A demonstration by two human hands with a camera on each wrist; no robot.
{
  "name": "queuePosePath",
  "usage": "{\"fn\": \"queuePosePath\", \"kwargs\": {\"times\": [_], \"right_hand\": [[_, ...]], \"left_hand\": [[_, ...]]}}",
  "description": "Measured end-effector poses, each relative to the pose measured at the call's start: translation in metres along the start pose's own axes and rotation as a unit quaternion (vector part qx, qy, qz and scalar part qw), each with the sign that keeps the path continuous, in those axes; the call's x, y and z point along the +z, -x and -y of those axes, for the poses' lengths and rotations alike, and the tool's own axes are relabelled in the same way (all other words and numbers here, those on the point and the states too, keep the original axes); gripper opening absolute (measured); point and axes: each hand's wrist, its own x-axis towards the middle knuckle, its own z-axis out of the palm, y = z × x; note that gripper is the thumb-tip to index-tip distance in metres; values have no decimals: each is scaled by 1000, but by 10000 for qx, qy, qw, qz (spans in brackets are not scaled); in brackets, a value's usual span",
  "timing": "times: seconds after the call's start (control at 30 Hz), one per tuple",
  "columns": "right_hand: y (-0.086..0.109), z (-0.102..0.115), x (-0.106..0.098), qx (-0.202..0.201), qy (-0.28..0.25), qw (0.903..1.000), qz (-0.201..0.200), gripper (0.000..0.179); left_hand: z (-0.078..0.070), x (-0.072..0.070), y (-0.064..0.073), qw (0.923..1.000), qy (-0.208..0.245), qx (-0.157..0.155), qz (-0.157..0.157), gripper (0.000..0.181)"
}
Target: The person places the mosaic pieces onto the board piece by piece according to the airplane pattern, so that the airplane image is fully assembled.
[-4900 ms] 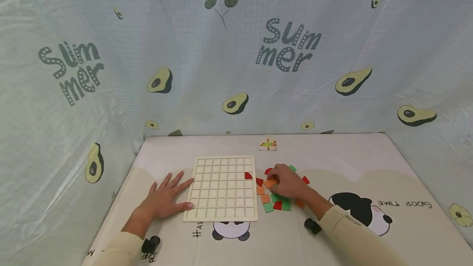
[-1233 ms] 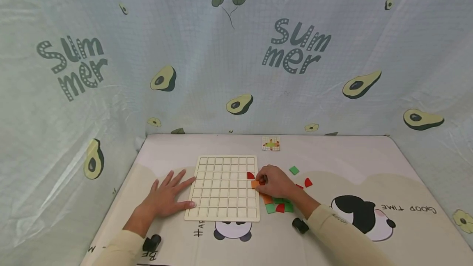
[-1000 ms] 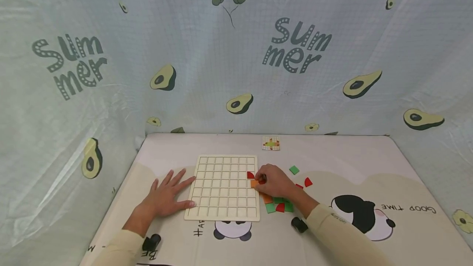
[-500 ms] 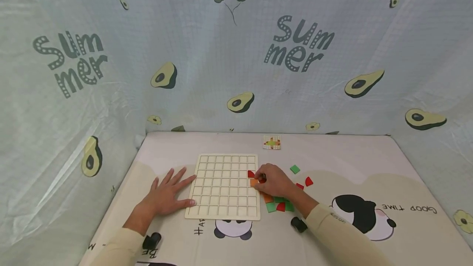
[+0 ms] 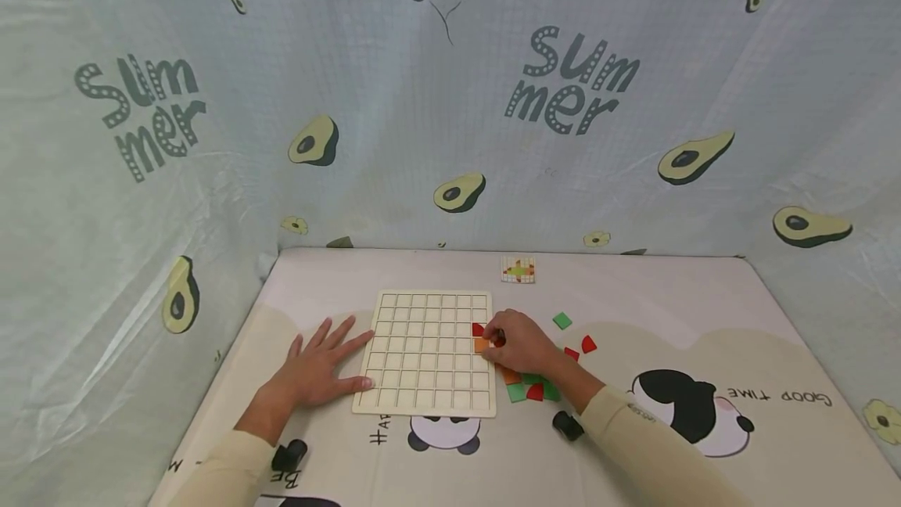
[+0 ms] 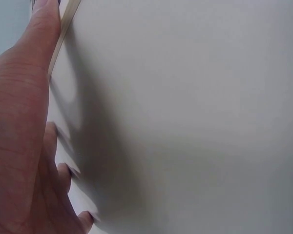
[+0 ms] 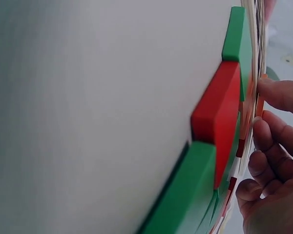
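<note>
A pale wooden grid board (image 5: 422,382) lies on the table. In the head view my left hand (image 5: 317,366) rests with spread fingers at its left edge, thumb and a fingertip on the rim. The left wrist view shows my left thumb (image 6: 34,44) along the board's edge. My right hand (image 5: 524,343) pinches an orange square tile (image 5: 481,345) at a cell of the rightmost column. This tile sits just below a red quarter-round tile (image 5: 478,329) in the same column. In the right wrist view thumb and fingertip hold the orange tile (image 7: 260,105) by its sides.
Green tiles (image 5: 517,393), red quarter-round tiles (image 5: 535,392) and orange ones (image 5: 511,375) lie right of the board, partly under my right hand. A green tile (image 5: 561,321) and a red one (image 5: 588,344) lie apart. A small pattern card (image 5: 518,270) lies behind them.
From the loose tiles, my right hand has moved left to the board with an orange tile. During the last second it has stayed almost still there. My left hand keeps its place.
</note>
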Motion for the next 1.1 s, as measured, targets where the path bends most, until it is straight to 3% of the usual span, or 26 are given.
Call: {"fn": "queuePosePath", "kwargs": {"times": [0.53, 1.1], "right_hand": [[0, 1, 2, -246, 183, 9995, -121, 16], [-2, 1, 2, -253, 124, 9996, -60, 17]], "left_hand": [[-1, 0, 1, 10000, -27, -32, -31, 85], [-2, -2, 2, 10000, -57, -2, -11, 84]]}}
